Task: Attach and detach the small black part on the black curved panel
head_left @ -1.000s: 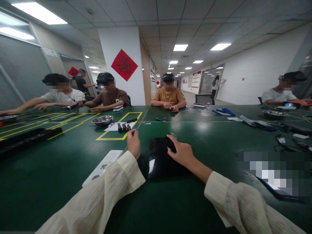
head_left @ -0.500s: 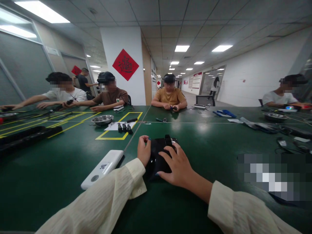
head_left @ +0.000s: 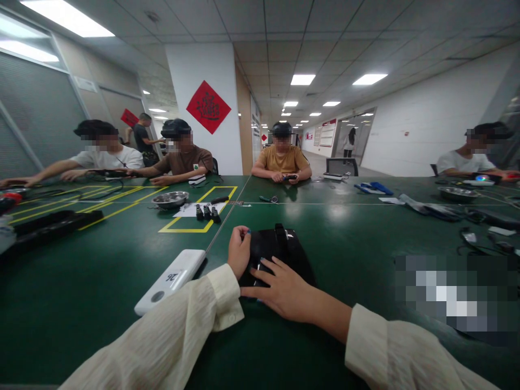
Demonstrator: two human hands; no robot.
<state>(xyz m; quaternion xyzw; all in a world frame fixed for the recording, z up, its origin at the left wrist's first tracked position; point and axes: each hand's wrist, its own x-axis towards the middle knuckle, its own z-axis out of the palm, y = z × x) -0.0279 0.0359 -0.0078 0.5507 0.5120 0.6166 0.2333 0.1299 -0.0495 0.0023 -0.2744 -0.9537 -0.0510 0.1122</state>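
In front of me on the green table lies a glossy black case-like thing (head_left: 298, 254) with a short black strap (head_left: 280, 234) across its far end. I cannot make out exactly what kind of thing it is. My left hand (head_left: 239, 250) is closed at its left edge, thumb and fingers together there. Stretched over the near part of it is my right hand (head_left: 286, 290), open, with fingers apart and pointing left. That hand hides some of the black surface. Beside my left forearm rests a white power-bank-like block (head_left: 173, 281) marked 26.
A metal bowl (head_left: 170, 200) and several black clips (head_left: 207, 213) lie by a yellow taped outline. Pliers (head_left: 268, 200) lie further back. At left is a long black tray (head_left: 60, 219). Co-workers sit around the table (head_left: 349, 233). Bags and cables (head_left: 434, 208) lie to the right.
My right hand has slid toward me and left, off the strap end onto the near part of the black thing. My left hand has barely moved. A red-and-white thing appears at the far left.
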